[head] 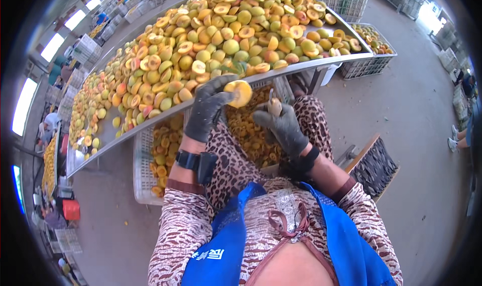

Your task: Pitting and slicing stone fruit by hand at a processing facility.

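My left hand, in a dark glove, holds a halved yellow peach by its edge, the cut face showing. In my right hand, also gloved, is a small pitting tool with a pale handle and a short metal tip. The tool is apart from the fruit. Both hands are just in front of the rim of a metal sorting table, which bears a large heap of whole and halved peaches. Between my knees, below the hands, a crate holds many cut pieces.
A white plastic crate of peach halves stands under the table at the left. Another crate of fruit is beyond the table's right end. A stool with a woven seat is at my right. People work at other tables along the left.
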Demonstrator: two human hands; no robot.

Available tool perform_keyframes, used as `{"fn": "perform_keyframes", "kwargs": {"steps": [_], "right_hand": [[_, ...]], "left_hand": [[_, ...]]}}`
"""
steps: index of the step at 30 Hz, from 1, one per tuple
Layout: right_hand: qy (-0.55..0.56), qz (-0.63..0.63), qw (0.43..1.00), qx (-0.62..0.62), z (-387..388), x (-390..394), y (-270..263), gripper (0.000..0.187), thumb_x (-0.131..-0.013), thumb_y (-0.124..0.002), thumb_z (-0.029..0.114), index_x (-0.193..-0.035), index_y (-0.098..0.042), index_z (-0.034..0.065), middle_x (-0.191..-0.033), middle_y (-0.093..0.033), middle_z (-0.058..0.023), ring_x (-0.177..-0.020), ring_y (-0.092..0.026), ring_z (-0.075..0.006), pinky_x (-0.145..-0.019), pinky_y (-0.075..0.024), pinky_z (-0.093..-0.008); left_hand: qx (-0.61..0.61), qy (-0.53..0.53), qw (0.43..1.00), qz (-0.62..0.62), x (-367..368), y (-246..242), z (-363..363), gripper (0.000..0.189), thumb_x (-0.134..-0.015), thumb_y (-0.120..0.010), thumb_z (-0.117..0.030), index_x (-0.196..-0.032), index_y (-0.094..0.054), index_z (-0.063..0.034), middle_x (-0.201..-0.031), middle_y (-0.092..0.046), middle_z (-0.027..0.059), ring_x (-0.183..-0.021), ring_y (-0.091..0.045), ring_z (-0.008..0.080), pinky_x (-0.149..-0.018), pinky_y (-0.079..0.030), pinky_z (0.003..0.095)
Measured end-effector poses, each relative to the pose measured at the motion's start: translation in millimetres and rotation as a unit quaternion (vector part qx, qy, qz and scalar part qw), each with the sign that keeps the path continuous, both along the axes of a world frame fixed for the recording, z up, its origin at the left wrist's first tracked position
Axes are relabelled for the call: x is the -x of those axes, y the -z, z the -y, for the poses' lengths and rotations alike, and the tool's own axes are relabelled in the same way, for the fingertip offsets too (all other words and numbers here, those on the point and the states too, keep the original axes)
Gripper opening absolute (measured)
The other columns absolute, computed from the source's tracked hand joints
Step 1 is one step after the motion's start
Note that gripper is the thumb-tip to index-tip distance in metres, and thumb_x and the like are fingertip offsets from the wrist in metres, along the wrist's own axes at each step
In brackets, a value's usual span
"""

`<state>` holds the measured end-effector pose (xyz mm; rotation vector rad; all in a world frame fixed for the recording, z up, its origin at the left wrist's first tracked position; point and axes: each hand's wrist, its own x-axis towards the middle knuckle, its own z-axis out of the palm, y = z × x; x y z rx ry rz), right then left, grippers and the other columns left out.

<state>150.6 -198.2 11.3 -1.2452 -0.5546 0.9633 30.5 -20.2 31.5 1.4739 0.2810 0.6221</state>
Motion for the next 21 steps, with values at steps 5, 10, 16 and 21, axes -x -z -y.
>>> {"fn": "perform_keyframes", "kwargs": {"steps": [5, 10, 16, 21], "right_hand": [[-0.039, -0.049, 0.998, 0.026, -15, 2, 6, 0.018, -0.082, -0.072, 0.015, -0.091, -0.069, 0.0004, -0.062, -0.057, 0.0019, -0.046, -0.049, -0.0069, -0.043, -0.0385, -0.0225], [0.013, 0.114, 0.993, 0.017, -2, 0, 57, 0.017, -0.083, -0.070, 0.012, -0.092, -0.069, -0.0017, -0.073, -0.065, -0.0015, -0.069, -0.058, -0.0069, -0.062, -0.0489, -0.0275], [-0.011, 0.323, 0.944, 0.071, 16, 6, 61, 0.018, -0.081, -0.066, 0.011, -0.090, -0.069, -0.0048, -0.071, -0.066, -0.0138, -0.067, -0.064, -0.0206, -0.061, -0.0501, -0.0373], [0.072, 0.307, 0.949, 0.000, 10, 14, 48, 0.017, -0.080, -0.064, 0.010, -0.086, -0.068, -0.0057, -0.074, -0.068, -0.0238, -0.070, -0.071, -0.0336, -0.063, -0.0514, -0.0427]], "left_hand": [[0.303, 0.056, 0.943, 0.127, -6, 40, 52, 0.041, -0.100, -0.054, -0.021, -0.133, -0.054, 0.0040, -0.127, -0.061, 0.0139, -0.118, -0.059, 0.0213, -0.104, -0.046, 0.0346], [0.493, 0.104, 0.837, 0.212, -9, 90, 60, 0.046, -0.108, -0.039, -0.031, -0.140, -0.047, 0.0015, -0.140, -0.052, 0.0189, -0.133, -0.049, 0.0328, -0.113, -0.040, 0.0471], [0.049, -0.048, 0.995, 0.070, -10, 77, 76, 0.036, -0.108, -0.043, -0.019, -0.133, -0.053, 0.0038, -0.129, -0.062, 0.0173, -0.118, -0.062, 0.0242, -0.104, -0.049, 0.0363], [0.350, 0.033, 0.921, 0.167, -11, 52, 80, 0.030, -0.101, -0.054, -0.006, -0.129, -0.055, 0.0047, -0.121, -0.067, 0.0157, -0.110, -0.066, 0.0254, -0.100, -0.051, 0.0361]]}}
